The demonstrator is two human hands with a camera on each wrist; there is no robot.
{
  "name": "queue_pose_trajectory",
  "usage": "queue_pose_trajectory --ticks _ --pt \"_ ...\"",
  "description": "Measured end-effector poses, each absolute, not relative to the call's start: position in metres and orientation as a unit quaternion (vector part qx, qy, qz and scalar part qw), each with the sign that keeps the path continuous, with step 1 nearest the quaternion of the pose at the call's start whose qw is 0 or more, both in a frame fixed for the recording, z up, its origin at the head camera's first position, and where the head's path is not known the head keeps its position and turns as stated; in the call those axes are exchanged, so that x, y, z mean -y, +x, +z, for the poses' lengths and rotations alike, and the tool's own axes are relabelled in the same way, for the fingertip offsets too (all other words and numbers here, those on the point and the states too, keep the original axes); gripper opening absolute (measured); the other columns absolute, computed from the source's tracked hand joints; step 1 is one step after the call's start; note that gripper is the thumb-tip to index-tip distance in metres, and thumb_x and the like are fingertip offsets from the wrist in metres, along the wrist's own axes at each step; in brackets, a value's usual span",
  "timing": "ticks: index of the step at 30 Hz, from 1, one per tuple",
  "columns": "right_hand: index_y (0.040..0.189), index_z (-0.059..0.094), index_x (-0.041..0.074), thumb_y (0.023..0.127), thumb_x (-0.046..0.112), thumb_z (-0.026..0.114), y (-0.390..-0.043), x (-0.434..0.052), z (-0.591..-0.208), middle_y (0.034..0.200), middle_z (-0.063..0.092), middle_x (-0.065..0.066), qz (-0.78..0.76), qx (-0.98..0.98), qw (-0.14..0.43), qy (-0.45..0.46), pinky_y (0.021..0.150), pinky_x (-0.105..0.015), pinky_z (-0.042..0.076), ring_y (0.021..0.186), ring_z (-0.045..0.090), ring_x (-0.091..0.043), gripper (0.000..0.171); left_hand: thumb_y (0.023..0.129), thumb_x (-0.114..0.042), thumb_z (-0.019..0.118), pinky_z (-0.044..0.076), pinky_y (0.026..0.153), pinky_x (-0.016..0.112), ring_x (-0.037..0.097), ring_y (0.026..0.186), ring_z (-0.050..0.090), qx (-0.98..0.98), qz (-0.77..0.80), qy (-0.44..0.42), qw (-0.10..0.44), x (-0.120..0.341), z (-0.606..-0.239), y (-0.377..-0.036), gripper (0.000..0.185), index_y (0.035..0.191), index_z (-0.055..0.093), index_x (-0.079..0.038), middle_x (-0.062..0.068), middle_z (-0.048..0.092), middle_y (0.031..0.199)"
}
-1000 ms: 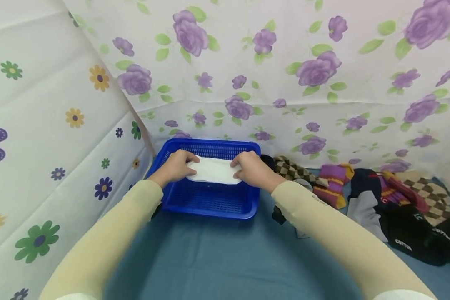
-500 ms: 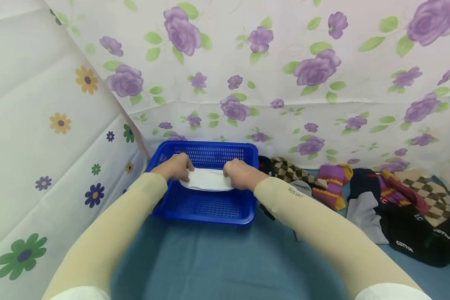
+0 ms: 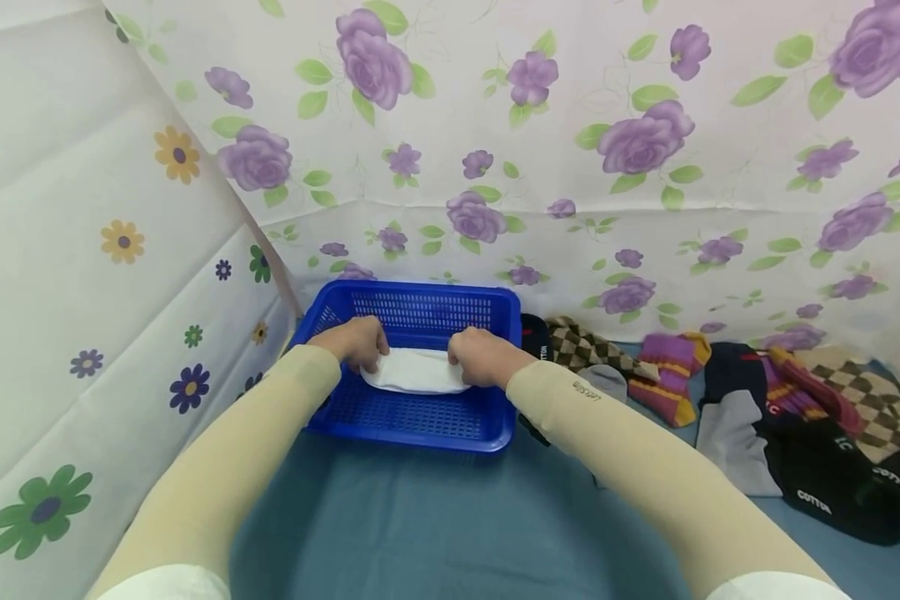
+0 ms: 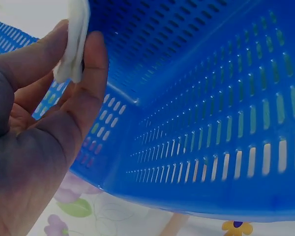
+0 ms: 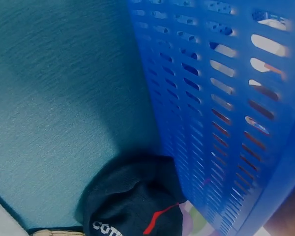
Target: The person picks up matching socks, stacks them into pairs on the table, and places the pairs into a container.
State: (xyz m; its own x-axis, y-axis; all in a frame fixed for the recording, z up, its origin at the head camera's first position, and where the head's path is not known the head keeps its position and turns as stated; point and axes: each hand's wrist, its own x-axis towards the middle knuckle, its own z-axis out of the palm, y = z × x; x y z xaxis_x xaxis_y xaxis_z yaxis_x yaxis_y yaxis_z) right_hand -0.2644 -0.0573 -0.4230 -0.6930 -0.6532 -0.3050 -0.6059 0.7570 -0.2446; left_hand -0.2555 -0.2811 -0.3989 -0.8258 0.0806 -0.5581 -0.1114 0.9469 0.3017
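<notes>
A folded white sock (image 3: 416, 372) lies stretched level between my two hands, low inside the blue plastic basket (image 3: 487, 293). My left hand (image 3: 357, 342) pinches its left end; in the left wrist view, thumb and fingers hold the layered white fabric (image 4: 74, 46) from both sides. My right hand (image 3: 482, 357) grips the other end, its fingertips partly hidden in the head view. In the right wrist view the basket's slotted side wall (image 5: 211, 98) covers nearly all of the hand. Whether the sock touches the basket floor I cannot tell.
Right of the basket lie a dark sock (image 5: 137, 196) with red and white marks, a checkered sock (image 3: 592, 343), purple striped socks (image 3: 663, 375), a grey sock (image 3: 735, 442) and black socks (image 3: 825, 475) on the blue cloth (image 3: 420, 525). Flowered sheets (image 3: 390, 208) stand behind and left.
Both hands have lowered the white sock deeper into the basket, moving slightly toward me. Its ends stay held. The head view has shifted a little.
</notes>
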Motion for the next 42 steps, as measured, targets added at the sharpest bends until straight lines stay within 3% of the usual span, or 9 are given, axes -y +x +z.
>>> queue_pose_trajectory --ticks 8,18,21,27,31,36,40,42 --pt "0.120 0.064 0.015 0.086 0.021 0.067 -0.259 0.058 -0.426 0.121 0.064 -0.003 -0.032 -0.913 0.207 -0.350 0.093 -0.037 0.049 0.106 0.060 -0.018 0.035 0.080 0.003 0.065 0.056 0.071 0.031 0.020 0.084 0.065 -0.943 0.124 -0.014 0.309 0.281 -0.405 -0.252 0.044 0.122 0.061 -0.005 0.015 0.057 0.130" --pt "0.120 0.064 0.016 0.088 0.021 0.064 -0.257 0.054 -0.424 0.122 0.063 -0.002 -0.026 -0.918 0.211 -0.336 0.093 -0.037 0.049 0.106 0.060 -0.017 0.033 0.080 -0.002 0.067 0.049 0.091 0.040 0.024 0.115 0.054 -0.945 0.063 0.016 0.321 0.273 -0.400 -0.250 0.046 0.125 0.061 -0.012 0.012 0.054 0.134" --pt "0.118 0.065 0.014 0.087 0.020 0.064 -0.259 0.054 -0.418 0.121 0.063 -0.003 -0.044 -0.918 0.196 -0.343 0.090 -0.035 0.050 0.105 0.060 -0.016 0.032 0.080 -0.002 0.067 0.049 0.090 0.039 0.026 0.119 0.051 -0.947 0.062 0.025 0.314 0.272 -0.394 -0.246 0.048 0.126 0.059 -0.011 0.015 0.051 0.137" --pt "0.111 0.066 0.016 0.086 0.021 0.063 -0.264 0.041 -0.389 0.117 0.063 -0.001 -0.082 -0.926 0.139 -0.342 0.084 -0.034 0.051 0.104 0.058 -0.016 0.025 0.077 0.003 0.060 0.050 0.082 0.041 0.032 0.115 0.053 -0.976 0.063 0.061 0.202 0.264 -0.363 -0.247 0.051 0.126 0.058 -0.009 0.017 0.052 0.135" --pt "0.110 0.065 0.017 0.087 0.024 0.063 -0.259 0.022 -0.364 0.116 0.061 0.000 -0.129 -0.928 0.076 -0.341 0.085 -0.033 0.051 0.105 0.057 -0.016 0.025 0.084 -0.011 0.063 0.051 0.082 0.049 0.031 0.105 0.061 -0.990 0.072 0.066 0.105 0.253 -0.335 -0.240 0.046 0.129 0.056 -0.015 0.011 0.057 0.130" --pt "0.109 0.064 0.017 0.087 0.023 0.063 -0.245 -0.009 -0.331 0.123 0.058 -0.002 -0.193 -0.919 -0.024 -0.343 0.092 -0.036 0.049 0.112 0.056 -0.019 0.023 0.089 -0.026 0.063 0.051 0.072 0.045 0.026 0.089 0.063 -0.989 0.129 0.073 -0.003 0.227 -0.308 -0.216 0.045 0.132 0.053 -0.017 0.007 0.057 0.130" --pt "0.110 0.063 0.019 0.089 0.025 0.062 -0.228 -0.032 -0.312 0.133 0.053 -0.005 -0.217 -0.905 -0.100 -0.350 0.096 -0.039 0.048 0.121 0.052 -0.022 0.022 0.089 -0.029 0.063 0.052 0.070 0.042 0.024 0.091 0.063 -0.978 0.173 0.088 -0.077 0.200 -0.298 -0.191 0.046 0.132 0.052 -0.017 0.006 0.055 0.132" --pt "0.112 0.062 0.019 0.089 0.026 0.062 -0.218 -0.042 -0.306 0.134 0.053 -0.005 -0.226 -0.896 -0.133 -0.359 0.096 -0.040 0.048 0.122 0.051 -0.023 0.024 0.089 -0.030 0.063 0.053 0.074 0.042 0.024 0.099 0.062 -0.972 0.180 0.103 -0.113 0.185 -0.295 -0.179 0.045 0.131 0.053 -0.017 0.005 0.056 0.131"
